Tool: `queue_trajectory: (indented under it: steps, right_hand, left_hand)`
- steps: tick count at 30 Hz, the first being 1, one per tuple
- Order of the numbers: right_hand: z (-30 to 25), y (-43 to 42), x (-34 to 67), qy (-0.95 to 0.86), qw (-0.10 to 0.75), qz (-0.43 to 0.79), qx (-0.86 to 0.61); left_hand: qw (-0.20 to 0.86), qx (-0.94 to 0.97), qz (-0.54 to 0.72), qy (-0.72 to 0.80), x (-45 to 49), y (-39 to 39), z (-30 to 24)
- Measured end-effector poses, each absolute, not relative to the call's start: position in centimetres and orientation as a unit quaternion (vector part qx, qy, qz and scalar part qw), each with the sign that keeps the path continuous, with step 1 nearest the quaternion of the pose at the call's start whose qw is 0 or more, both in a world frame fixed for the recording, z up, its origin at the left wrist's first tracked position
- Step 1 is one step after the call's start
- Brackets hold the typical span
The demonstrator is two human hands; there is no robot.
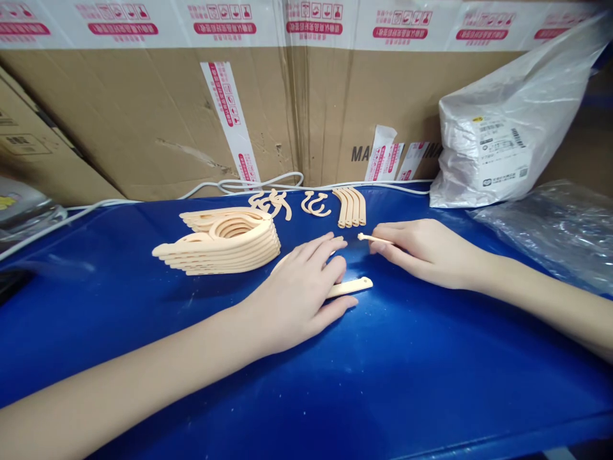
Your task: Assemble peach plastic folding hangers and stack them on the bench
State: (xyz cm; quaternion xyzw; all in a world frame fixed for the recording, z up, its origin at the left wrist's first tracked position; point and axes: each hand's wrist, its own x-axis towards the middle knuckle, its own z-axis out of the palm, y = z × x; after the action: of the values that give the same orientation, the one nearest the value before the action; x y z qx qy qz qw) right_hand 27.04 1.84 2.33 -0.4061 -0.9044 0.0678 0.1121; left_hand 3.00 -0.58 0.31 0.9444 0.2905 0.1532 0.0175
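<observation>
My left hand is closed over a cream plastic hanger body lying on the blue table. One end with a small hole sticks out between thumb and fingers; most of the piece is hidden beneath the hand. To the right, my right hand pinches a slim cream hanger hook, its knobbed end pointing left towards the left hand; its other end is hidden by the fingers. A small gap separates the hook from the hanger body.
Left of my hands sits a stack of cream hanger bodies. Behind lie loose hooks and a row of curved arms. A white cable runs along cardboard boxes. A white plastic bag and clear film occupy the right.
</observation>
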Motion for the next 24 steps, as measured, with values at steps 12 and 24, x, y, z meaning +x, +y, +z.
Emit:
queue_trajectory:
  steps: [12, 24]
  right_hand:
    - [1.5, 1.7, 27.0, -0.915, 0.124, 0.133, -0.359]
    - [1.3, 1.6, 26.7, -0.906, 0.157, 0.190, -0.344]
  left_hand:
    - [0.148, 0.918, 0.177, 0.321, 2.7, 0.0, 0.0]
    - [0.185, 0.887, 0.234, 0.352, 2.7, -0.2, -0.1]
